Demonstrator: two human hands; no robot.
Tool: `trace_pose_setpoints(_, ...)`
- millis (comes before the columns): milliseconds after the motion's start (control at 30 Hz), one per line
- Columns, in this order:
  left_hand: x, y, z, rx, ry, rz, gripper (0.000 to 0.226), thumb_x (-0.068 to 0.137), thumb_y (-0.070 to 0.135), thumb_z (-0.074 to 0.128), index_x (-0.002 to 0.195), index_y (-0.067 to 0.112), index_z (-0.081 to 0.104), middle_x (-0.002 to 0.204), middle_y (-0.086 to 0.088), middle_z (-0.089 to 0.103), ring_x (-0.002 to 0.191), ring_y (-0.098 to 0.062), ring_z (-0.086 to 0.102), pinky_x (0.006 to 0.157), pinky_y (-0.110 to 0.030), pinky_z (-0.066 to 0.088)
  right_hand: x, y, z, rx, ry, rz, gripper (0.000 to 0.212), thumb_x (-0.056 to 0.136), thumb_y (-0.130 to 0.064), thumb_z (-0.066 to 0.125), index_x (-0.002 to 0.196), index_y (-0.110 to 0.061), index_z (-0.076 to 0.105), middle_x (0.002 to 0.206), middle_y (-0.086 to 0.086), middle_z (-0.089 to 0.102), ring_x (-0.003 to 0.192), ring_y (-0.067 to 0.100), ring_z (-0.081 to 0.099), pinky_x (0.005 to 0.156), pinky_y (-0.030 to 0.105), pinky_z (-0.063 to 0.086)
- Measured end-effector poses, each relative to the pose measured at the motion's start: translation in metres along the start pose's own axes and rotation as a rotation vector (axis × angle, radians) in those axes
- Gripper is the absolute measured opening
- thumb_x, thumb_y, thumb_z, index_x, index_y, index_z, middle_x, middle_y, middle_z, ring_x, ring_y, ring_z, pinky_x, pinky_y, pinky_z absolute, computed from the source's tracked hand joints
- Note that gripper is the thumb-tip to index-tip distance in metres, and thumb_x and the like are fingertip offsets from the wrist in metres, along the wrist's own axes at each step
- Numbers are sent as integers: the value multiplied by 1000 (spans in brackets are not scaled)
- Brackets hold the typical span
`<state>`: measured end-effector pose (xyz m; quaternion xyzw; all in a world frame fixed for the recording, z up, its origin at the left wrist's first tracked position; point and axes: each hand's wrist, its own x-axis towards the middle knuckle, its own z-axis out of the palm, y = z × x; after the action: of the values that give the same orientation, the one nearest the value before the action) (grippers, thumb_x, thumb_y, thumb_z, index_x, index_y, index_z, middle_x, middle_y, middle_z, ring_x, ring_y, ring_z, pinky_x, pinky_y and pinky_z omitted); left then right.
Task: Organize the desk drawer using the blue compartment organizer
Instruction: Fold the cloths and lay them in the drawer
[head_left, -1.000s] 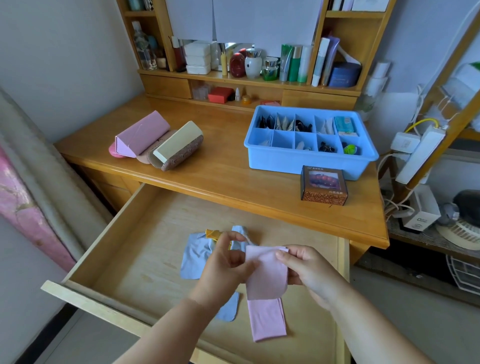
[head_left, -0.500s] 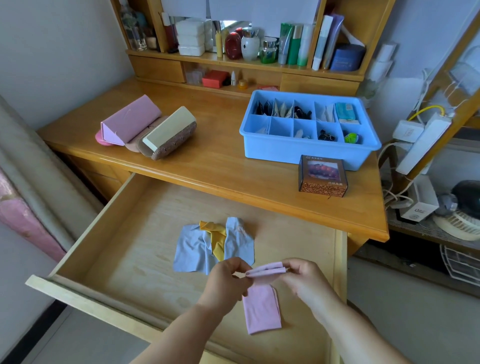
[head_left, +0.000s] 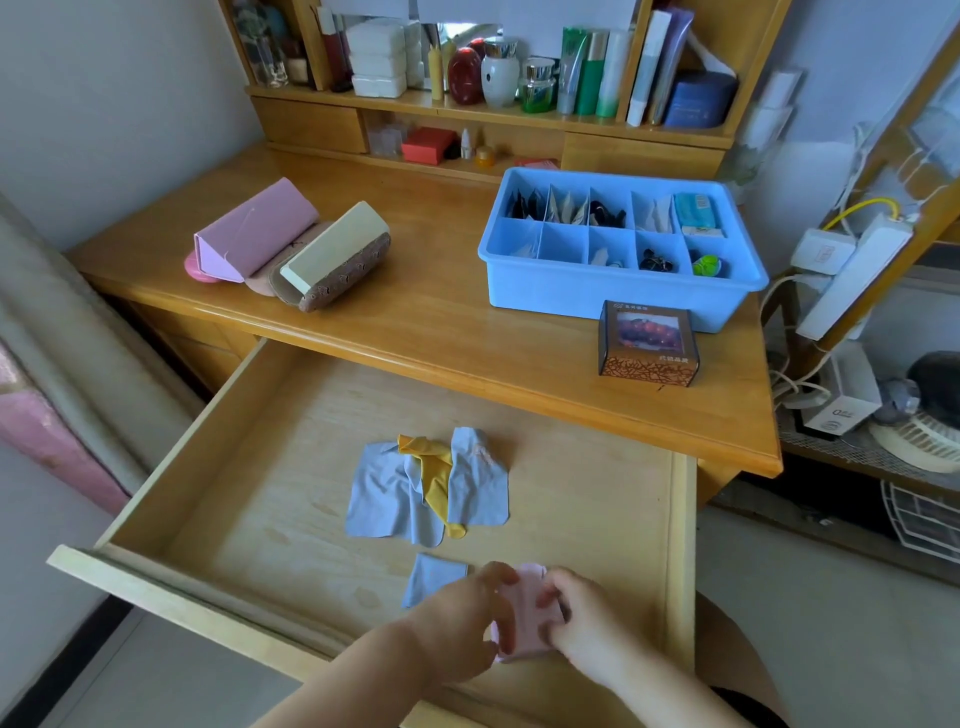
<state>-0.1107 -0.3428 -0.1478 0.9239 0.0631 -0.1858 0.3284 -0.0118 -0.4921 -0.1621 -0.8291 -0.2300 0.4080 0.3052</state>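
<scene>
The open pale wooden drawer (head_left: 218, 499) contains crumpled light-blue and mustard soft cloths (head_left: 426, 483) and one small flat blue cloth (head_left: 431, 577). Left hand (head_left: 457, 618) and right hand (head_left: 582, 618) both pinch a folded pink cloth (head_left: 524, 608) above the drawer front. On the desktop, the blue plastic compartment organizer (head_left: 618, 301) holds small items.

The wooden desk (head_left: 441, 332) carries a blue organizer (head_left: 618, 291), a brown box (head_left: 647, 345) and two cases (head_left: 291, 244)
</scene>
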Motion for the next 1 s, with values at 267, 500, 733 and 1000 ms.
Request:
trace_pose_setpoints(267, 3, -13, 8, 76, 8, -34, 41, 82, 5, 52, 106, 33, 68, 139, 14, 31, 124, -10, 37, 103, -22, 34, 0, -6, 2, -454, 116, 5, 26, 80, -24, 62, 90, -36, 42, 102, -10, 41, 82, 10, 45, 51, 15, 27)
trace_pose_setpoints(500, 17, -40, -30, -183, 449, -291, 17, 87, 13, 57, 92, 24, 69, 88, 16, 58, 68, 5, 51, 63, -3, 36, 23, -3, 0, -190, 8, -151, 34, 89, -11, 49, 115, -26, 66, 116, -14, 62, 101, 1, 57, 85, 8, 39)
trace_pose_setpoints(733, 58, -44, -65, -615, 571, -383, 37, 83, 5, 65, 118, 17, 63, 111, -2, 49, 83, -9, 50, 68, -1, 37, 34, -8, -10, 17, -35, -101, 26, 87, -16, 61, 86, -41, 66, 70, -19, 61, 63, -12, 54, 70, 7, 42)
trace_pose_setpoints(1000, 51, -30, -71, -848, 559, -249, 28, 85, 9, 65, 99, 33, 69, 102, 18, 64, 98, 4, 58, 69, 0, 39, 38, -28, -34, 323, 154, -83, 23, 89, -4, 59, 81, -24, 67, 72, 0, 65, 67, 16, 58, 71, 30, 48)
